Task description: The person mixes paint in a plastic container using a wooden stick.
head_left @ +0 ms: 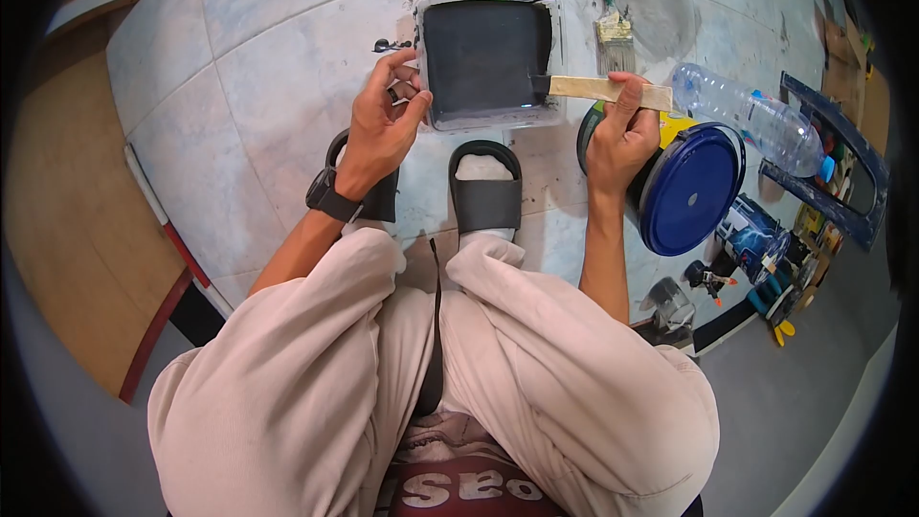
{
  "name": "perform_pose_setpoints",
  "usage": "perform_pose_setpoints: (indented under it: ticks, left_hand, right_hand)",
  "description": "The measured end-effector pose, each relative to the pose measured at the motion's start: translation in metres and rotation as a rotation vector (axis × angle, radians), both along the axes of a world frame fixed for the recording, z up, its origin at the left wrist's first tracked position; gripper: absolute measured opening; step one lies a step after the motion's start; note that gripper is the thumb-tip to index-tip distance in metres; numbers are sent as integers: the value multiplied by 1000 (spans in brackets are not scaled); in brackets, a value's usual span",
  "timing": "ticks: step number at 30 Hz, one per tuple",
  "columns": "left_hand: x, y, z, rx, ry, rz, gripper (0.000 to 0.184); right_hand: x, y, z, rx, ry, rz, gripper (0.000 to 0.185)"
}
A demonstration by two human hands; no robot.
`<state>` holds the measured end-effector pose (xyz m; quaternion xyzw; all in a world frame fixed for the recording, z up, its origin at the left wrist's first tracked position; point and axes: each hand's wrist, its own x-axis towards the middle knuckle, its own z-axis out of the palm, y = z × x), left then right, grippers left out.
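A clear square plastic container [559, 38] stands on the tiled floor in front of my feet, with dark, nearly black paint [486, 53] inside. My left hand [381, 129] grips its left side, the thumb by the near corner and the fingers along the wall. In my right hand [620, 142] is a flat wooden stick [586, 88], pinched near its right end. The stick's dark-coated tip reaches over the container's right rim to the paint. Close to my right wrist stands a tub with a blue lid [691, 193], its yellow side partly hidden.
A paintbrush with a green handle [613, 27] lies beyond the stick. A clear plastic bottle [751, 117] lies on its side at the right, beside a dark blue frame [852, 158]. A glass jar [672, 304] and several tools are nearer. Wooden boards [81, 201] stand left.
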<state>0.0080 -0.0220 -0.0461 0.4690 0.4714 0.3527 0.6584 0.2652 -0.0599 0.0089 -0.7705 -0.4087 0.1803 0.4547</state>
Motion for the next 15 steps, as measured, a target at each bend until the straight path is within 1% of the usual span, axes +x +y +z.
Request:
perform_pose_setpoints:
  ticks: [3, 10, 12, 15]
  left_hand:
    - [-1, 0, 0, 3, 9, -9, 48]
    - [1, 0, 0, 40, 60, -1, 47]
    - [-1, 1, 0, 51, 80, -5, 47]
    - [1, 5, -2, 66, 85, 16, 47]
  right_hand:
    - [-1, -1, 0, 22, -46, 17, 37]
    - [-1, -6, -4, 23, -25, 21, 38]
    - [1, -10, -11, -10, 168, -14, 38]
    - [-6, -8, -20, 4, 221, -63, 38]
